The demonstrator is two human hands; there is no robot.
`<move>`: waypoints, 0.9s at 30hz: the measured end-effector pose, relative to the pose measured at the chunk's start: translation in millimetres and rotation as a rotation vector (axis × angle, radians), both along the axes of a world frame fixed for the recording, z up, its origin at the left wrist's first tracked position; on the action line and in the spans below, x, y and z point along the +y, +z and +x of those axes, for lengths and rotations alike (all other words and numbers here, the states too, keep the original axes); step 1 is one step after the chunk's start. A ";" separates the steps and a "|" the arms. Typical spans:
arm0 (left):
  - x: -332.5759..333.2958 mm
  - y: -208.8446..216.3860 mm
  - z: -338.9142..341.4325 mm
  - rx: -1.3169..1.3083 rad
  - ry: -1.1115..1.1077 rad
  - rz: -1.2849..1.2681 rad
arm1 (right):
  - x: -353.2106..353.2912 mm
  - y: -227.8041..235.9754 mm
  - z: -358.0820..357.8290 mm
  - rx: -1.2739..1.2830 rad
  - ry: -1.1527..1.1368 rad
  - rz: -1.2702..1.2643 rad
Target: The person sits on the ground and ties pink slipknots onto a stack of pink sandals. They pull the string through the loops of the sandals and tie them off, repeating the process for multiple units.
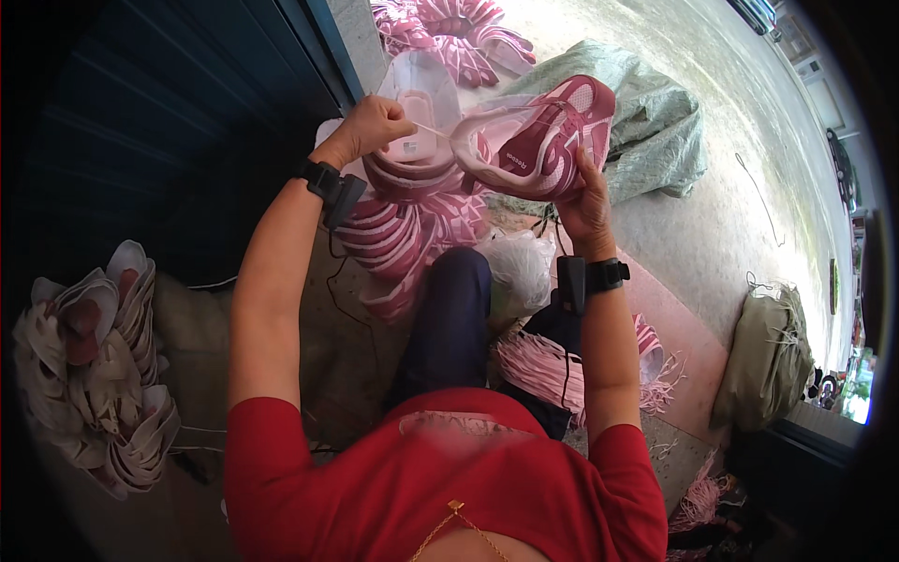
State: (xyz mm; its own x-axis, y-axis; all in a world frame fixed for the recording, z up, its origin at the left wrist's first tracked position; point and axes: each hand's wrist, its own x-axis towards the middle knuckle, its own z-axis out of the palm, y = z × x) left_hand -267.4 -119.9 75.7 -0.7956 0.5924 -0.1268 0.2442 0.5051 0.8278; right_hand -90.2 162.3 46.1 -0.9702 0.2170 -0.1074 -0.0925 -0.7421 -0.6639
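Note:
A pink and maroon shoe upper (pixel 554 150) with white lining is held up in front of me. My right hand (pixel 587 208) grips it at the toe end, thumb on top and fingers beneath. My left hand (pixel 371 128) is closed in a pinch near the heel opening. From its fingertips a thin white thread (pixel 433 129) runs taut to the upper's edge. Just below that hand lies a stack of nested pink and white uppers (pixel 412 173), the top one showing its pale inside.
More pink uppers (pixel 449 37) lie ahead on the floor, beside a pale green sack (pixel 646 122). A clear plastic bag (pixel 517 267) and pink laces (pixel 534 370) sit by my knee. Beige uppers (pixel 103 365) are heaped at left; an olive sack (pixel 768 356) stands at right.

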 end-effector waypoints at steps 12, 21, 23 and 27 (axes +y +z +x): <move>-32.9 -29.8 155.2 0.384 -0.086 -0.117 | -21.9 -25.9 103.1 -0.064 0.042 0.047; 53.2 -29.0 215.4 0.316 -0.049 0.104 | -3.6 -65.5 154.5 -0.065 -0.132 0.087; 73.1 -34.9 242.9 0.330 -0.172 0.082 | 20.5 -81.5 159.6 -0.056 -0.147 -0.010; 51.1 -92.1 286.7 0.257 -0.166 -0.067 | 12.8 -73.0 200.0 -0.144 -0.124 -0.080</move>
State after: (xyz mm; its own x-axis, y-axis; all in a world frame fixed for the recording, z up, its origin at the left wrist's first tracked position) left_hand 19.3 -68.7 -16.4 -0.6998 0.7140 0.0232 0.5249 0.4919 0.6946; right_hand 109.8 175.2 -26.9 -0.9099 0.3192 -0.2649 -0.0946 -0.7816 -0.6165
